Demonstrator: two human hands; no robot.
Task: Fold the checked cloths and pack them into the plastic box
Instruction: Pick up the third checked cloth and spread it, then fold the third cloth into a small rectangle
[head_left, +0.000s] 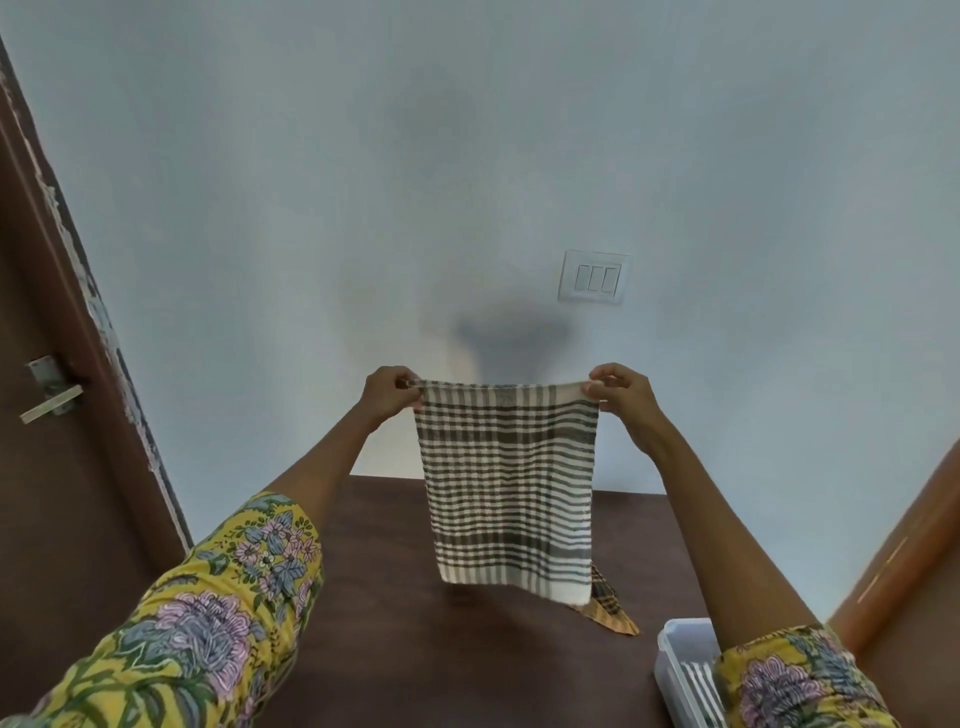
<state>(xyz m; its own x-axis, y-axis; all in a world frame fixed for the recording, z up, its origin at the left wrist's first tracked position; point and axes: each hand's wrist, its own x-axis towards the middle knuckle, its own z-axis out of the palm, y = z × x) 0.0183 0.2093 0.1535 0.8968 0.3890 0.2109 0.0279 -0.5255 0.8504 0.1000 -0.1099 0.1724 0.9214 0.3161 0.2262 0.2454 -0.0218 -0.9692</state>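
Observation:
I hold a grey-and-white checked cloth (509, 488) up in the air above a dark brown table (415, 623). My left hand (390, 394) pinches its top left corner and my right hand (621, 392) pinches its top right corner, so it hangs flat and stretched. Behind its lower edge an orange checked cloth (608, 608) lies on the table, partly hidden. A clear plastic box (683, 670) stands at the lower right, half covered by my right sleeve; a striped grey cloth shows inside it.
A pale wall rises right behind the table, with a white switch plate (595, 277) on it. A brown door with a metal handle (52, 397) stands at the left. An orange wooden edge (904, 545) runs along the right.

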